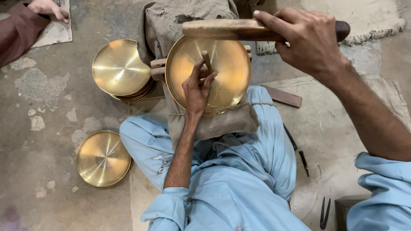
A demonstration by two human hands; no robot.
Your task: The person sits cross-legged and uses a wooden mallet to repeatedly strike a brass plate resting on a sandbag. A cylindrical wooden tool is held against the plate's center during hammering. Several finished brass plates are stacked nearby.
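A round brass plate (231, 85) rests on a cloth-covered block (214, 124) between my knees. My left hand (198, 87) lies on the plate and holds a short wooden-handled punch (207, 60) upright against its middle. Raised above the plate's far rim, my right hand (309, 40) grips a thick wooden mallet (222, 29) that lies crosswise.
A stack of brass plates (120, 68) sits left of the block, and a single brass plate (102, 158) lies on the concrete floor at lower left. Another person's hand and brown sleeve (25, 19) are at top left. Small metal tools (324, 211) lie on the mat at right.
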